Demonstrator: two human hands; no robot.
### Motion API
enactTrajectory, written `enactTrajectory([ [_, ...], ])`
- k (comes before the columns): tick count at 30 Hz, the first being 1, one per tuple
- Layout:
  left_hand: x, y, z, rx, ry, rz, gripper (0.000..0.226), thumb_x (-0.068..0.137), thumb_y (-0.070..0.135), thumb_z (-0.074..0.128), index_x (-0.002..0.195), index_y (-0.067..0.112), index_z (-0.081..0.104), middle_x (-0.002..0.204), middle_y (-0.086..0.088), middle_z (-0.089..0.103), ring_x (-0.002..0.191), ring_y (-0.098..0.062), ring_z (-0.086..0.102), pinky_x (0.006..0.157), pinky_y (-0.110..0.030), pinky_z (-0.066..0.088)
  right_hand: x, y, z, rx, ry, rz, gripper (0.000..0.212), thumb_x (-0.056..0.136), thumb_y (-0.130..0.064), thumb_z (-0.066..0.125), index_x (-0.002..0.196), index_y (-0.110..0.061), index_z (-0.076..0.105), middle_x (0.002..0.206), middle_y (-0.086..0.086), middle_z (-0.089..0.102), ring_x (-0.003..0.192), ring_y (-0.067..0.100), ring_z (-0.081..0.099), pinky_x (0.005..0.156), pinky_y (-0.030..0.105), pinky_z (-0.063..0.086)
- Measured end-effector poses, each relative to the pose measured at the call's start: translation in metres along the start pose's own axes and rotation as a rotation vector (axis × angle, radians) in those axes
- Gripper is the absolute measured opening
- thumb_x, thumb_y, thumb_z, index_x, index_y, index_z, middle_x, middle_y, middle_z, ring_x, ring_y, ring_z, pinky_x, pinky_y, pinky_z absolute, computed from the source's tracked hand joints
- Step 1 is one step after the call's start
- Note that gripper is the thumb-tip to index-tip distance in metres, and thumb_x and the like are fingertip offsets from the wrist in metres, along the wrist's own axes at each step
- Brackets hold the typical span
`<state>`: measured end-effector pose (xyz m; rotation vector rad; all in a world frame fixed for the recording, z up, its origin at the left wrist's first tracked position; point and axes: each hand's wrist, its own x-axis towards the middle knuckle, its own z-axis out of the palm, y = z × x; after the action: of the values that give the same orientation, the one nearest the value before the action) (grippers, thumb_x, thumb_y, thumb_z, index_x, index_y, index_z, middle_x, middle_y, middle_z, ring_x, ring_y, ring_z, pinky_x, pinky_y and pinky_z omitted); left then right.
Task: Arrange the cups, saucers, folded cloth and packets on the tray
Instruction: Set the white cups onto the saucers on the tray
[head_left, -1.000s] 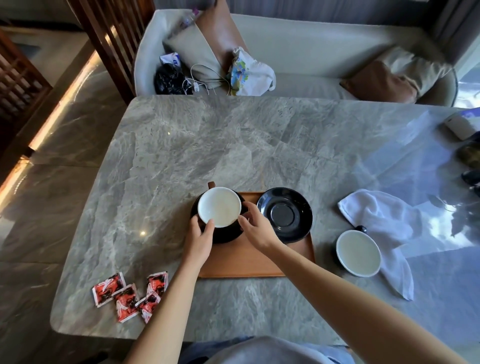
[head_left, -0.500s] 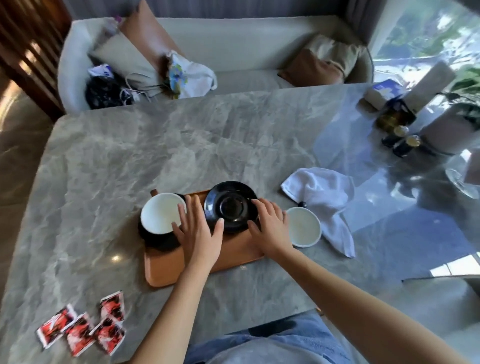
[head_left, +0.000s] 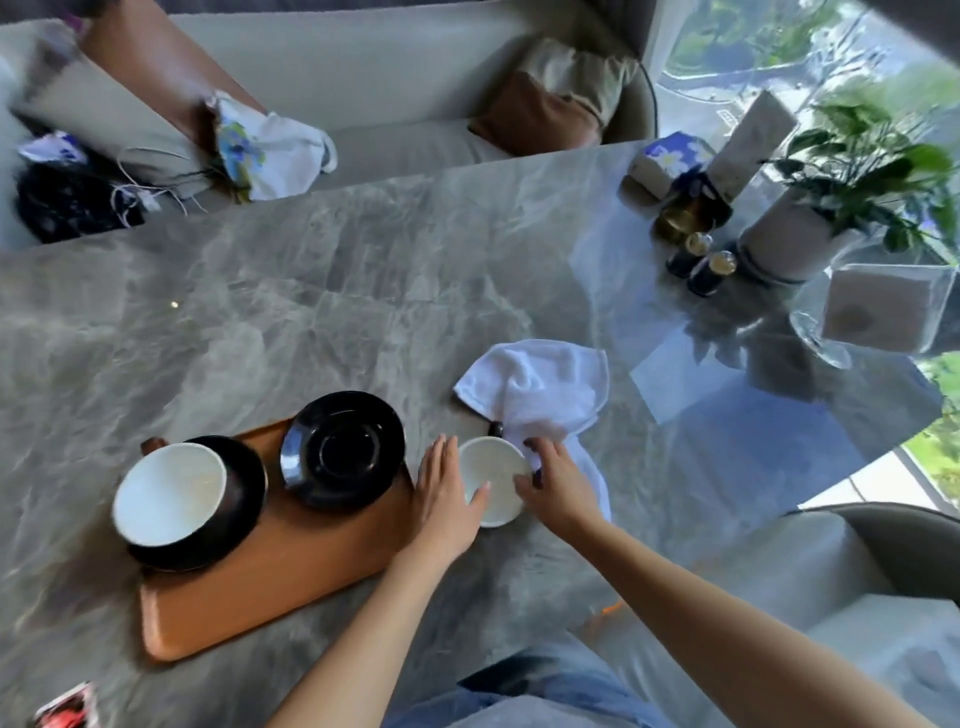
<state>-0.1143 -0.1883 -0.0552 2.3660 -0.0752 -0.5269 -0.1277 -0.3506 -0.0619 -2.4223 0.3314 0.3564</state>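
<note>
Fingers (head_left: 441, 457) of the left hand (head_left: 447, 499) are lying straight and close together against one side of the second cup (head_left: 493, 480), while the right hand (head_left: 556, 483) is curling round the opposite rim. The white cup is standing toward the bench's (head_left: 363, 291) near edge, just beside the tray (head_left: 270, 587) and touching the rumpled cloth (head_left: 540, 395). It is probably glazed ceramic, so rigid, slick and breakable. Cradling its walls from both sides looks safest for lifting it onto the empty saucer (head_left: 343, 449).
</note>
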Motion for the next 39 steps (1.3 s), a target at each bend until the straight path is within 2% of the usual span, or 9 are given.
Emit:
enactTrajectory([
  [2,0.006,0.004,0.009,-0.124,-0.002,-0.064,0.072,0.088,0.025,0.059,0.145,0.009,0.018,0.151,-0.015,0.025,0.137,-0.029,0.03,0.11,-0.034,0.025,0.003,0.006,0.0,0.041,-0.041,0.039,0.004,0.082,-0.031,0.057,0.081,-0.031,0.053,0.088,-0.011,0.052,0.074,0.01,0.054,0.055,0.022,0.033],
  [4,0.012,0.004,0.012,-0.21,0.041,-0.131,0.062,0.085,0.016,0.062,0.138,0.011,0.03,0.141,-0.015,0.041,0.124,-0.031,0.045,0.097,-0.033,0.036,0.006,0.008,0.002,0.075,-0.069,0.033,0.019,0.08,-0.031,0.052,0.063,-0.031,0.043,0.074,-0.012,0.048,0.062,0.006,0.048,0.05,0.022,0.03],
  [8,0.02,0.0,0.013,-0.289,0.053,-0.224,0.044,0.082,0.002,0.055,0.124,0.012,0.045,0.124,-0.012,0.058,0.109,-0.027,0.054,0.084,-0.026,0.039,0.013,0.011,0.007,0.159,-0.198,0.074,0.015,0.083,-0.025,0.046,0.08,-0.014,0.056,0.062,-0.001,0.055,0.062,0.022,0.055,0.056,0.035,0.044],
  [14,0.018,-0.01,0.001,-0.544,0.041,-0.23,0.039,0.079,-0.012,0.043,0.108,0.014,0.05,0.107,-0.005,0.057,0.095,-0.017,0.051,0.063,-0.001,0.038,0.024,0.01,0.009,0.251,-0.281,0.088,0.013,0.089,-0.019,0.042,0.079,-0.02,0.05,0.07,-0.004,0.052,0.072,0.019,0.05,0.063,0.035,0.044],
  [21,0.015,-0.032,-0.042,-0.815,0.188,-0.292,0.026,0.087,0.008,0.058,0.107,0.023,0.048,0.096,0.01,0.057,0.084,0.001,0.054,0.066,-0.011,0.046,0.044,-0.05,0.017,0.445,-0.252,-0.055,0.024,0.082,-0.025,0.039,0.094,-0.029,0.06,0.076,-0.007,0.061,0.06,0.0,0.058,0.045,0.017,0.045],
  [25,0.01,-0.06,-0.066,-0.798,0.363,-0.365,0.016,0.088,0.026,0.06,0.101,0.029,0.052,0.094,0.013,0.06,0.085,-0.002,0.057,0.067,-0.01,0.045,0.058,-0.09,0.04,0.419,-0.314,-0.105,0.019,0.087,-0.025,0.04,0.089,-0.027,0.059,0.074,-0.005,0.06,0.059,0.007,0.059,0.045,0.016,0.046],
  [28,0.003,-0.084,-0.075,-0.684,0.385,-0.42,0.021,0.086,0.033,0.062,0.104,0.029,0.053,0.102,0.006,0.061,0.095,-0.013,0.056,0.083,-0.03,0.045,0.066,-0.108,0.054,0.341,-0.362,-0.089,0.02,0.091,-0.026,0.041,0.081,-0.026,0.058,0.072,-0.001,0.061,0.05,0.009,0.062,0.042,0.018,0.045],
  [33,0.001,-0.096,-0.081,-0.673,0.372,-0.364,0.021,0.086,0.029,0.062,0.106,0.024,0.056,0.105,0.005,0.062,0.1,-0.012,0.058,0.085,-0.029,0.045,0.074,-0.114,0.058,0.193,-0.385,-0.135,0.034,0.093,-0.048,0.037,0.08,-0.025,0.058,0.058,-0.002,0.06,0.044,0.011,0.06,0.048,0.027,0.048],
  [39,0.0,-0.099,-0.079,-0.632,0.41,-0.397,0.025,0.09,0.025,0.056,0.113,0.016,0.054,0.104,0.005,0.059,0.097,-0.013,0.055,0.08,-0.026,0.039,0.082,-0.126,0.063,-0.099,-0.363,-0.195,0.046,0.095,-0.056,0.026,0.079,-0.023,0.054,0.076,0.0,0.062,0.077,0.023,0.06,0.066,0.035,0.044],
])
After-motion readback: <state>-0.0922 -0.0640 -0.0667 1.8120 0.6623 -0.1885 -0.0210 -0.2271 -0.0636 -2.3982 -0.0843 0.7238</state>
